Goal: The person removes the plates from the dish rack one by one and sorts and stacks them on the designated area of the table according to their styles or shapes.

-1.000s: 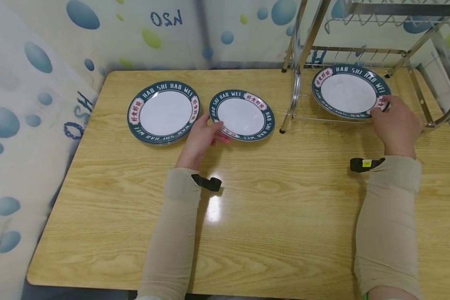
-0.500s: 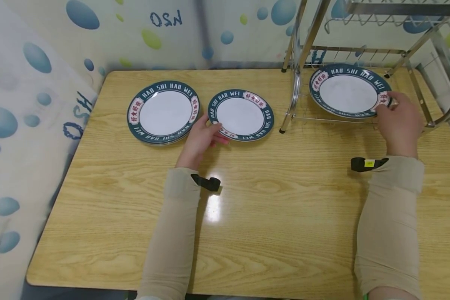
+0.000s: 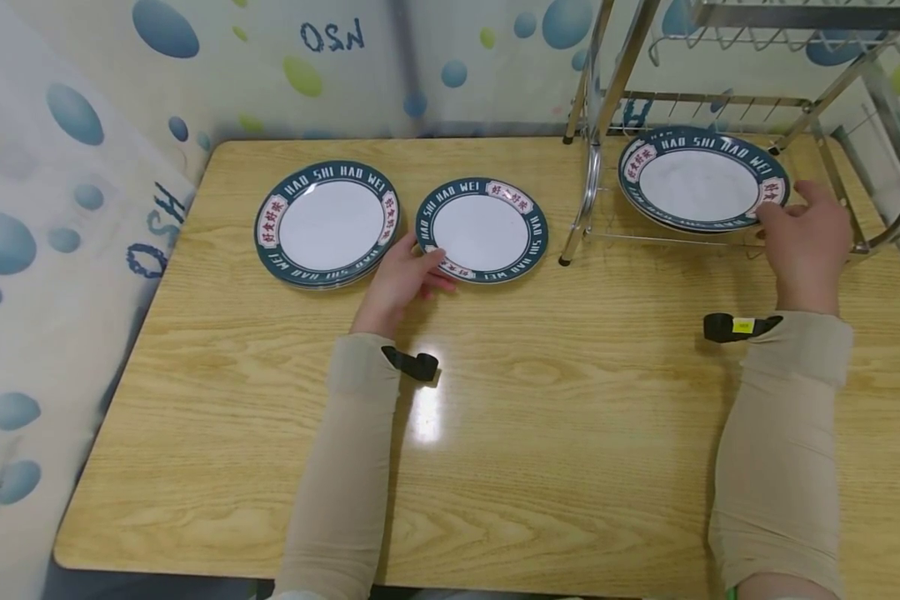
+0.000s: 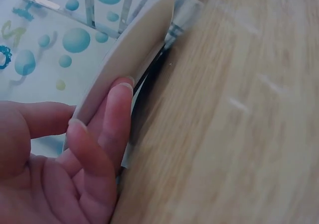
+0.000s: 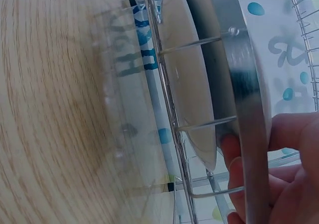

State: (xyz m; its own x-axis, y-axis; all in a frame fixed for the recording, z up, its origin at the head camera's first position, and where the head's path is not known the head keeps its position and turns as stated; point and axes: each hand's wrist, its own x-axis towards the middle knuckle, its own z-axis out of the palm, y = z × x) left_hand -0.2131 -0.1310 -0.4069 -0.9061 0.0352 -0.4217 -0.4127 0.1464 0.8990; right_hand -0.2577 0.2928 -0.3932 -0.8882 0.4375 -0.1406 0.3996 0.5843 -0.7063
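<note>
My left hand (image 3: pixel 396 285) pinches the near left rim of a white plate (image 3: pixel 482 231) with a dark green lettered border, thumb on top and fingers underneath. In the left wrist view the plate's pale underside (image 4: pixel 134 55) is tilted close over the tabletop. At the right, my right hand (image 3: pixel 812 237) holds a similar plate (image 3: pixel 699 185) by its right rim, inside the lower tier of a wire rack. Beneath that one, the right wrist view shows another plate (image 5: pixel 187 79) lying in the rack, a dark gap between the two.
Left of my left hand lies a small stack of matching plates (image 3: pixel 332 225). The chrome rack (image 3: pixel 594 183) has upright posts, a front rail (image 5: pixel 246 94) and an upper wire tier (image 3: pixel 810 18) above my right hand. A patterned wall (image 3: pixel 480 100) borders the wooden table (image 3: pixel 495 467).
My right hand has shifted slightly right along the plate's rim, and the plate has moved a little; a second rim now shows beneath it. The left hand and its plate have barely moved.
</note>
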